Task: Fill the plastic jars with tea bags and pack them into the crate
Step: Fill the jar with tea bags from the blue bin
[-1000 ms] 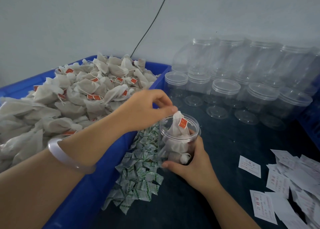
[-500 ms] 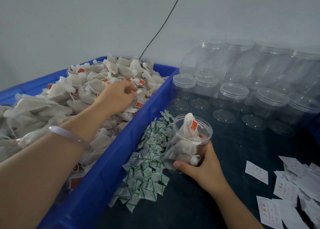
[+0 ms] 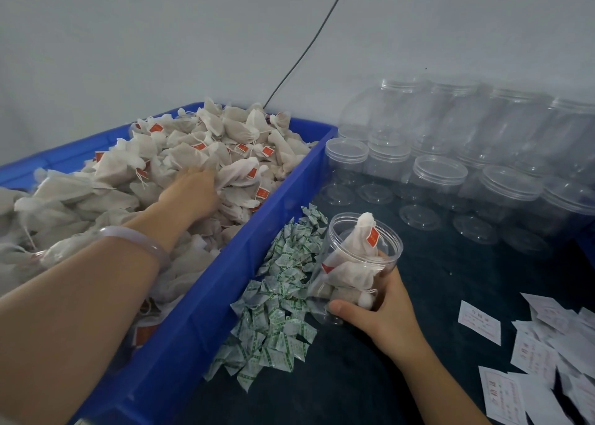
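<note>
**Filling stage.** The plastic jar (image 3: 351, 273), partly filled, is held tilted low over the dark tabletop (image 3: 434, 283); whether its base touches cannot be told. One tagged bag pokes above its rim. The right hand (image 3: 384, 316) grips the jar's lower wall from 5 o'clock, thumb across the front and fingers curled behind. The left hand (image 3: 193, 192) lies on the heap of tea bags (image 3: 180, 151) in the blue bin (image 3: 219, 321), at 10 o'clock of the jar. Its fingers are sunk among the bags, so their closure cannot be told.

**Judged handling.** The bags are light, soft and crushable, best pinched at the gathered neck. The jar is light, smooth and thin-walled, best held round the wall. Empty jars (image 3: 441, 173) wait at 1 o'clock.
</note>
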{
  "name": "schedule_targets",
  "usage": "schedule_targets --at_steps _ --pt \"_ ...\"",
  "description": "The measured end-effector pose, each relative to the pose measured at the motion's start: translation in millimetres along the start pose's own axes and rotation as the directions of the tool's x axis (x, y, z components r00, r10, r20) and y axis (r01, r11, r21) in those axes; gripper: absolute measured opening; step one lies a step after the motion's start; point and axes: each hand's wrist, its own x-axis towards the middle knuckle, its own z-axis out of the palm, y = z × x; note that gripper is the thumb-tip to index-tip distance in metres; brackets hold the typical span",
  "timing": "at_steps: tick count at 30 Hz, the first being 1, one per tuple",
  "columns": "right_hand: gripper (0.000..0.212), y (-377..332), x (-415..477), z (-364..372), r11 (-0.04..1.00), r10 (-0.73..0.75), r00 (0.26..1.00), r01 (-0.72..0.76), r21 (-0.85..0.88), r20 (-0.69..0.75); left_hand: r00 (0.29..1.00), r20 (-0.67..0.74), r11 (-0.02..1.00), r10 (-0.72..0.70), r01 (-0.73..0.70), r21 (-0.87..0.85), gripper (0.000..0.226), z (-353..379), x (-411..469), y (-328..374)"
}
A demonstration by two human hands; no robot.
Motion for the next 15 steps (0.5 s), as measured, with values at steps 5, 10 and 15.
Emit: schedule_targets --at_steps 5,10,15 --pt "0.075 0.6 -0.1 -0.1 1.000 0.007 1.000 -0.007 0.004 0.002 0.997 -0.078 0.996 -0.014 0.021 0.091 0.038 0.0 1.9 3.5" --pt "0.073 0.0 -0.2 0.2 1.000 0.003 1.000 -0.003 0.008 0.002 0.985 -0.142 0.961 -0.092 0.126 0.248 0.036 1.1 3.2 0.0" --pt "0.074 -0.3 -0.2 0.5 1.000 -0.003 1.000 0.003 0.013 0.002 0.968 -0.209 0.944 -0.140 0.194 0.267 0.039 -1.9 7.0 -5.7"
